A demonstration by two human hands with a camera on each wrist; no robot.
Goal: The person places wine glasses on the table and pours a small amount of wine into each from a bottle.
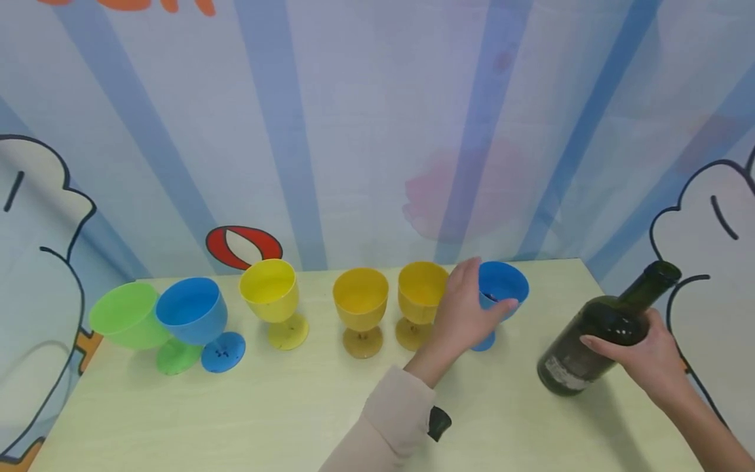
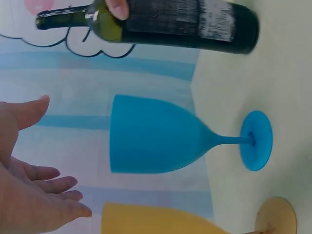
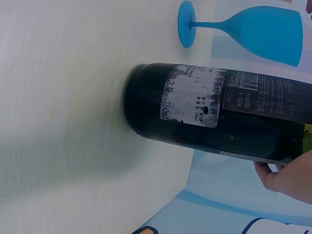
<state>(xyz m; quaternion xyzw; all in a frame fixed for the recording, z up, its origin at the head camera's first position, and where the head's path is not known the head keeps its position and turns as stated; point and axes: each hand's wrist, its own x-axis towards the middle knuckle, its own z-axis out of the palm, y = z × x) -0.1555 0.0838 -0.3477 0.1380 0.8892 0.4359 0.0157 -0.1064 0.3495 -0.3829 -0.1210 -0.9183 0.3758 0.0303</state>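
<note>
My right hand [image 1: 651, 357] grips a dark green wine bottle [image 1: 596, 334] round its shoulder, tilted with its neck to the upper right in the head view. In the right wrist view the bottle's worn white label [image 3: 192, 95] shows, and its base is close to the tabletop. My left hand [image 1: 463, 311] is at the rightmost blue goblet [image 1: 507, 278], its thumb overlapping the cup in the head view. The left wrist view shows this blue goblet [image 2: 156, 136] upright on its foot, with a gap between its rim and my spread fingers [image 2: 56, 185].
Left of my hand stand more plastic goblets: yellow-orange [image 1: 421, 292], another yellow-orange [image 1: 360, 308], yellow [image 1: 271, 298], blue [image 1: 191, 318] and green [image 1: 126, 321]. A second bottle's dark mouth [image 1: 438, 425] shows beside my left sleeve [image 1: 392, 416]. A printed backdrop [image 1: 377, 131] hangs behind the table [image 1: 283, 413].
</note>
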